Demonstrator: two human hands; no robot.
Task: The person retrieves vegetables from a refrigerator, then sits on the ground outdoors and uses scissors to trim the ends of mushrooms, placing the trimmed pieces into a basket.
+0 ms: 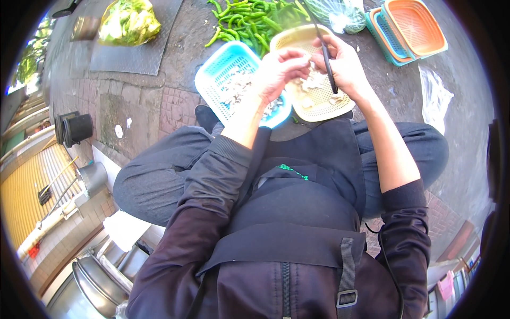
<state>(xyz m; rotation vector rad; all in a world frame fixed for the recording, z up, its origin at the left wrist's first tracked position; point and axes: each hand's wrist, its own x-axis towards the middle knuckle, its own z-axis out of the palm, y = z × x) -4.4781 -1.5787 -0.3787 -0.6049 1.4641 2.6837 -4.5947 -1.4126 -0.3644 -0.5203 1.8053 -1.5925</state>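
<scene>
My right hand (342, 63) grips a slim dark-handled knife (330, 73), its narrow end pointing away from me. Fingertips of my left hand (282, 72) pinch a small whitish piece of food (308, 58), close against the right hand's fingers. Both hands are over a cream-yellow plastic basket (318, 113), which holds pale, irregular pieces (312, 81) that look like garlic or mushroom; I cannot tell which. Left of it, touching or nearly so, a blue plastic basket (207, 75) contains many small whitish bits (235, 85). My left forearm partly covers this basket.
Green chili peppers (255, 20) lie heaped on the ground beyond the baskets. Plastic-bagged greens (338, 14) and stacked orange and blue baskets (414, 28) are farther right. A yellow bag of leafy vegetables (129, 24) rests on a metal plate (127, 60). Black buckets (77, 129) stand left.
</scene>
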